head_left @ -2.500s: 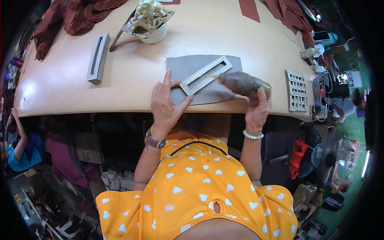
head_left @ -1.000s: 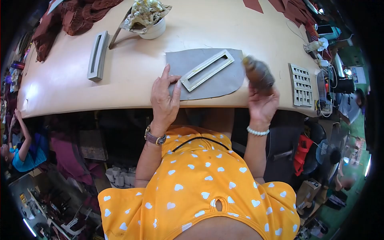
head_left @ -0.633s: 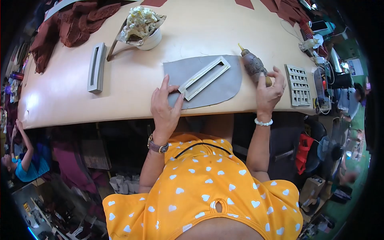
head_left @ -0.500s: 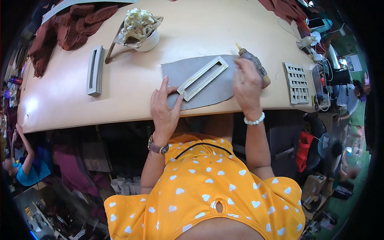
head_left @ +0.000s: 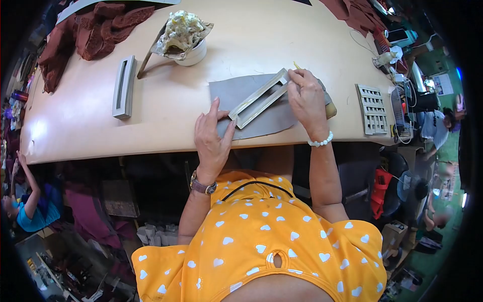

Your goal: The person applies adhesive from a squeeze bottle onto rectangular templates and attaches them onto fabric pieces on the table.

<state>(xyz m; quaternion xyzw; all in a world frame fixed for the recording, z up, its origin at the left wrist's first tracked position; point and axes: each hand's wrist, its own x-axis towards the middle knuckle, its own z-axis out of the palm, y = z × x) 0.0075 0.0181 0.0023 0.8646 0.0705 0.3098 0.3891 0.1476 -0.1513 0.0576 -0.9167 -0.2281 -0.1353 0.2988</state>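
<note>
A narrow rectangular frame [head_left: 256, 94] with a long slot lies slanted on a flat grey sheet [head_left: 226, 89] near the table's front edge. My left hand [head_left: 211, 137] grips its lower left end, thumb on one side and index finger on the other. At the upper right end, the fingertips of my right hand [head_left: 308, 100] close on the frame's corner. Behind that hand lies a bottle [head_left: 330, 109] with a yellow nozzle, mostly hidden by the hand.
Similar grey frames [head_left: 118, 90] form a stack on the left. A white tub [head_left: 193, 55] heaped with pale, crusted material stands behind, a stick leaning on it. Dark red pieces [head_left: 93, 35] lie back left. A slotted plate [head_left: 372, 108] and cables sit right. Other people are at both sides.
My right hand has moved from beside the bottle leftward onto the frame's upper right end. The left hand keeps its hold on the lower end.
</note>
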